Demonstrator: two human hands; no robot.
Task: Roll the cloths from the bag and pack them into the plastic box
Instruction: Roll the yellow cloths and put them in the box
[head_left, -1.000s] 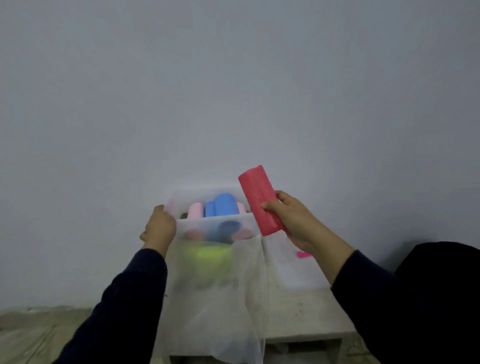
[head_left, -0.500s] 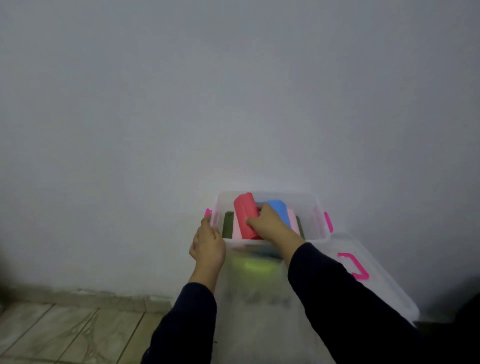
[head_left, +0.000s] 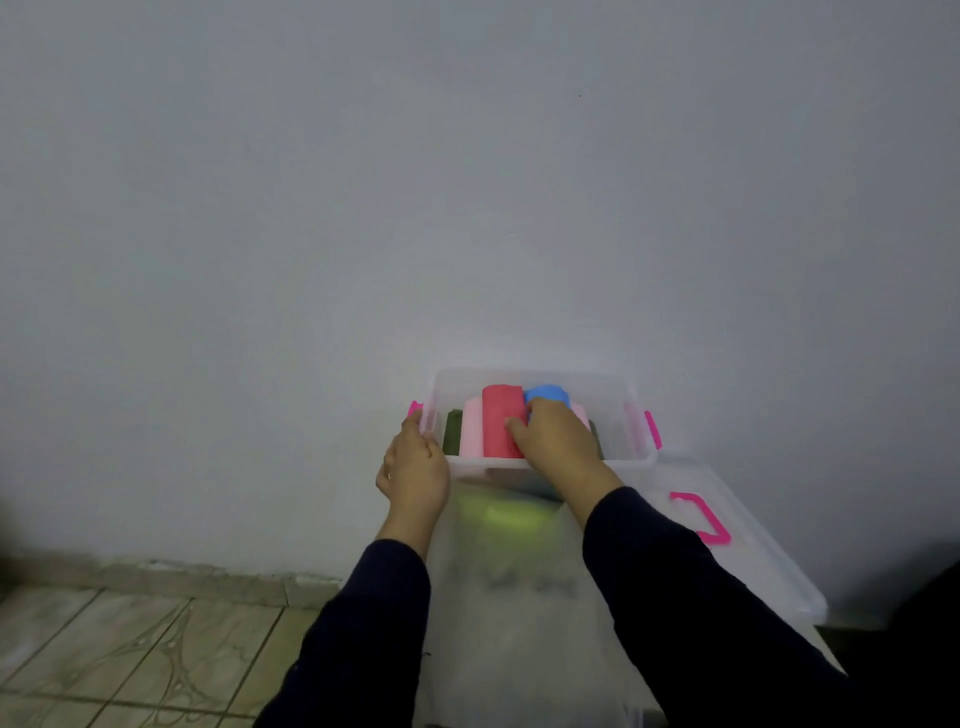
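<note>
1. Red rolled cloth (head_left: 502, 422) sits in the clear plastic box (head_left: 540, 375), standing above the neighbouring rolls, left of centre.
2. Right hand (head_left: 553, 439) reaches over the near rim into the box; fingers curl against the red roll's right side, thumb tip on its face. Grip: closed on the red roll.
3. Neighbours in the box: pale pink roll (head_left: 471, 431) touching the red roll's left side; dark green roll (head_left: 453, 430) left of that, by the box's left wall; blue roll (head_left: 546, 396) just right of the red roll, partly hidden by the right hand.
4. Left hand (head_left: 414, 465) grips the box's near-left corner, fingers curled round the rim beside the pink latch (head_left: 414, 408). Grip: closed on the box.
5. Second pink latch (head_left: 652, 429) on the box's right end.
6. Translucent bag (head_left: 511, 597) hangs in front of the box, between the dark sleeves; yellow-green cloth (head_left: 511, 514) shows blurred through it.
7. Clear lid (head_left: 753, 561) with pink clip (head_left: 702, 517) lies right of the box.
8. Tiled floor (head_left: 130, 649) lower left; plain wall (head_left: 415, 182) behind.
</note>
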